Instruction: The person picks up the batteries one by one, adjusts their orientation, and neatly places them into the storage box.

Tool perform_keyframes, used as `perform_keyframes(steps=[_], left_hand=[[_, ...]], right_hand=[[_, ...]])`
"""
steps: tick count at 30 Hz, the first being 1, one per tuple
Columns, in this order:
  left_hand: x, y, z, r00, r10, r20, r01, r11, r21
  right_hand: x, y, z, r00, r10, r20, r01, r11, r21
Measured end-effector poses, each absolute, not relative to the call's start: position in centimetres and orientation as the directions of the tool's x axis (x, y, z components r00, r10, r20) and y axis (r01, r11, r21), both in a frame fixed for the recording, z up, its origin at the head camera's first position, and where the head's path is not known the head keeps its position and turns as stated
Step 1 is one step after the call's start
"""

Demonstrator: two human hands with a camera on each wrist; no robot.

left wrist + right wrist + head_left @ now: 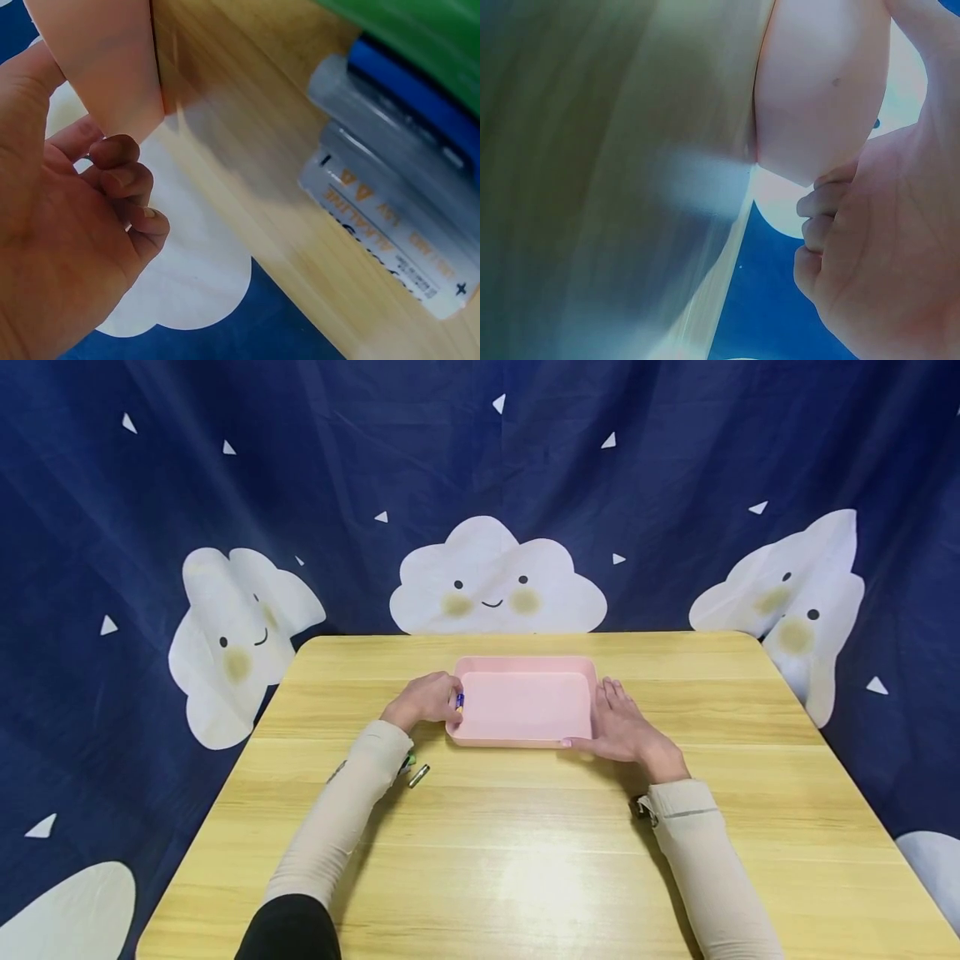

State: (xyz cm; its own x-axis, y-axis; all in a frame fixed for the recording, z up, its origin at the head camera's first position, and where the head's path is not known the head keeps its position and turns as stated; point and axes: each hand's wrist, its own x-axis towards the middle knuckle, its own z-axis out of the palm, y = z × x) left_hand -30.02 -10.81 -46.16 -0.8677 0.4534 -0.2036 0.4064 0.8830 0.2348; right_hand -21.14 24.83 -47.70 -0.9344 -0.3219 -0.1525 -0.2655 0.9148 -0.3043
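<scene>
A shallow pink tray [525, 706] lies on the wooden table. At its left rim my left hand [429, 697] pinches a small blue battery with an orange end [460, 702], just inside the edge. In the left wrist view the left hand [82, 195] has its fingers curled beside the tray wall [105, 60], and the battery is hidden there. My right hand [621, 727] rests against the tray's right side, fingers straight and thumb at the near corner. The right wrist view shows the right hand [885, 232] beside the tray wall [821, 82].
A silver battery [418, 776] lies on the table near the left sleeve, which partly covers other small items. Up close, a white-labelled alkaline battery [382, 232], a blue battery [412, 97] and something green [435, 30] lie together. A dark blue cloud-print curtain [337, 460] hangs behind.
</scene>
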Motion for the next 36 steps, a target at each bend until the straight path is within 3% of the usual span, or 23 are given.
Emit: perform_keyframes(steps=[10,17,29,36], left_hand=[[-29.7,-11.9,-46.4,-0.864,0.471,-0.181,0.412,0.865,0.286],[-28.4,-13.7,-44.9,-0.876,0.476,-0.083,0.398,0.808,0.434],[-25.3,-16.8,-43.0,-0.827,0.562,0.012,0.489,0.708,0.510],[-23.4,-18.2,-43.3,-0.796,0.605,-0.003,0.506,0.668,0.545]], right_hand=[[-21.2,24.8,-47.8,-0.933,-0.328,-0.148,-0.271,0.911,-0.311],[-21.0,24.9,-47.7,-0.932,-0.325,-0.159,-0.265,0.912,-0.314],[-21.1,25.0,-47.3,-0.934,-0.324,-0.153,-0.264,0.911,-0.317],[-21.1,24.9,-47.4,-0.933,-0.327,-0.148,-0.269,0.911,-0.312]])
